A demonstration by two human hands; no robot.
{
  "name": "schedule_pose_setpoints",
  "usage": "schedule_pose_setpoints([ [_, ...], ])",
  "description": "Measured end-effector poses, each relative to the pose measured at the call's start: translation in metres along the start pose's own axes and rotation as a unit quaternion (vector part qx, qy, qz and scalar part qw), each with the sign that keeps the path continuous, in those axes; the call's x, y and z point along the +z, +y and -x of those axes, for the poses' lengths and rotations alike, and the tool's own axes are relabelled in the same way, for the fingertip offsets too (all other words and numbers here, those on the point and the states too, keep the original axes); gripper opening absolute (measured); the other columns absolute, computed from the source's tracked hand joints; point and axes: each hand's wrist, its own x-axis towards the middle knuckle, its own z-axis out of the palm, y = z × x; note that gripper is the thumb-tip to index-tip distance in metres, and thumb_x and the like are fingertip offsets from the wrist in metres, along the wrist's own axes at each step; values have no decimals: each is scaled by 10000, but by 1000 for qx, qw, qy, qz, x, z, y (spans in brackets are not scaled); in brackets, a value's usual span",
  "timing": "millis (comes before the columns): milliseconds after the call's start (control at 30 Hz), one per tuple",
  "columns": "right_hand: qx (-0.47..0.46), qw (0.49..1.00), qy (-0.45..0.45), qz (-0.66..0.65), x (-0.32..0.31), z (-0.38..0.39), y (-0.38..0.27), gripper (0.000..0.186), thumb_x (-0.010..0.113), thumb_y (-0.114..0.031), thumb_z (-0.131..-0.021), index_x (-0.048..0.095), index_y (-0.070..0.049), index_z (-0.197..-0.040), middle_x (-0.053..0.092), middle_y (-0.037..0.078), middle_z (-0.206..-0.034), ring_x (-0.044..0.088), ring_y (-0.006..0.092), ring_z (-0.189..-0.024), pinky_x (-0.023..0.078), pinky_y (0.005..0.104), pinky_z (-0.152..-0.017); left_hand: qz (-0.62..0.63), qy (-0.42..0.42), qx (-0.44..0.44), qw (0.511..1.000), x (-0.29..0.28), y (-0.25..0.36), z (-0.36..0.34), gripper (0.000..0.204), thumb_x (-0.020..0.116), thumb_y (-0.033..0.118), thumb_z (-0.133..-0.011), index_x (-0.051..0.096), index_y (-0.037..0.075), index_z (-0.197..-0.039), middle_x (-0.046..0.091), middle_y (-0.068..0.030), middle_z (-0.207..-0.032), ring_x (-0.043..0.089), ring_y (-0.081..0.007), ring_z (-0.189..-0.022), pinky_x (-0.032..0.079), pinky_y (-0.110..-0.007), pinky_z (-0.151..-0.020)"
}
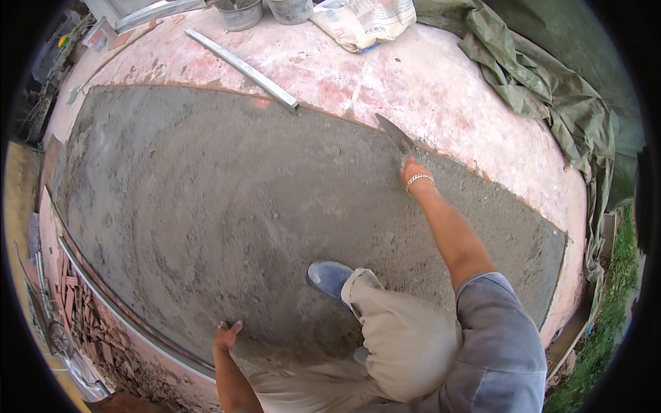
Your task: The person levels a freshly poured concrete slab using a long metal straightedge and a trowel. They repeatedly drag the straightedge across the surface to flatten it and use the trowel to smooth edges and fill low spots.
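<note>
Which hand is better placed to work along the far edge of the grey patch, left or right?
Right, it seems: the right hand grips a trowel that reaches that edge of the grey patch. The left hand appears empty and is down toward the near side.

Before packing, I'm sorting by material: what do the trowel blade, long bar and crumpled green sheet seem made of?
Trowel blade: dull grey metal, probably steel, as it looks thin and flat.
Long bar: smooth silvery metal, perhaps aluminium, with crisp edges.
Green sheet: matt, perhaps canvas or plastic tarpaulin, given its loose folds.
</note>
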Motion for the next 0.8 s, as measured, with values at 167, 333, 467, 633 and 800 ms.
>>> schedule_pose_setpoints([
  [167, 0, 999, -31, -12, -10, 6, -14, 429, 531, -300, -980, 497, 6, -1279, 648, 294, -1178, 646, 411, -1097, 507, 499, -951, -34, 5, -5, 999, -6, 19, 15, 1031, 660, 547, -843, 216, -98, -1515, 224, -266, -1595, 189, -350, -1503, 213, -383, -1202],
  [333, -82, 994, -32, -66, -20, 23, -71, 495, 544, -320, -979, 482, 7, -1346, 650, 273, -1192, 630, 399, -1134, 501, 495, -966, -66, 22, -27, 997, -8, 45, 41, 975, 676, 505, -847, 270, -87, -1507, 278, -243, -1586, 241, -351, -1489, 262, -392, -1184],
  [467, -199, 969, -143, -5, -32, 20, -137, 483, 553, -340, -974, 521, -6, -1321, 646, 234, -1235, 624, 401, -1141, 503, 474, -971, -47, 23, -36, 998, -9, 52, 48, 995, 681, 511, -838, 256, -87, -1510, 258, -245, -1592, 232, -349, -1492, 253, -394, -1191],
  [633, -156, 978, -101, -97, -35, -18, -189, 485, 558, -355, -968, 564, 7, -1290, 633, 246, -1253, 609, 400, -1168, 498, 460, -981, -49, -9, -42, 998, -10, 42, 38, 1087, 643, 599, -834, 170, -95, -1524, 131, -274, -1615, 87, -344, -1523, 148, -396, -1224],
  [800, -166, 973, -84, -139, -24, -12, -205, 497, 566, -368, -964, 582, 19, -1275, 623, 256, -1263, 591, 405, -1192, 483, 456, -1010, -16, -14, -27, 999, -7, 32, 25, 1091, 643, 601, -836, 170, -106, -1519, 132, -287, -1609, 85, -341, -1524, 149, -396, -1223],
])
